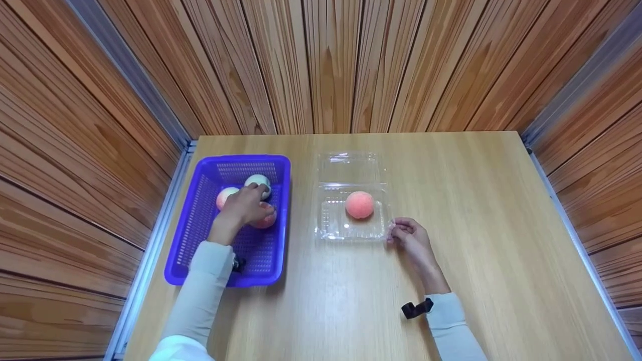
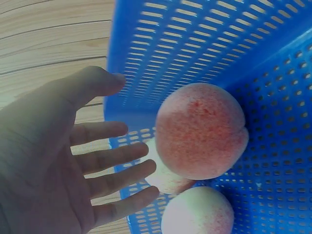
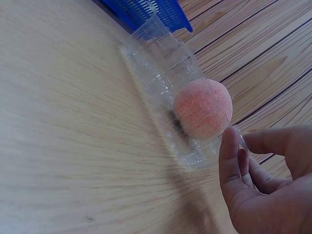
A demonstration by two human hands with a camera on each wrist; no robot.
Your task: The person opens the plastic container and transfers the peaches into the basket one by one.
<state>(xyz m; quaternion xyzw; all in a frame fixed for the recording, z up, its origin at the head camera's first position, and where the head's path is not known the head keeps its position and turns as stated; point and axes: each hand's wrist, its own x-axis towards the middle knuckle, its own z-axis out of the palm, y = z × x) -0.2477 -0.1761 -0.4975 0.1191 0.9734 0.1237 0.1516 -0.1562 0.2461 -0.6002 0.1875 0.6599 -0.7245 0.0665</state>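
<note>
My left hand reaches over the blue basket, fingers spread above the peaches in it. In the left wrist view the palm faces a red peach, with the thumb and fingers apart from it. A pale peach and another partly hidden peach lie beside it. My right hand pinches the right edge of a clear plastic clamshell box between thumb and fingers. One pink peach sits in the box's near half; the lid lies folded back, away from me.
The basket stands at the left of the wooden table, with the clamshell box to its right. Wood-plank walls rise behind the table and on both sides, with metal rails along the table's side edges.
</note>
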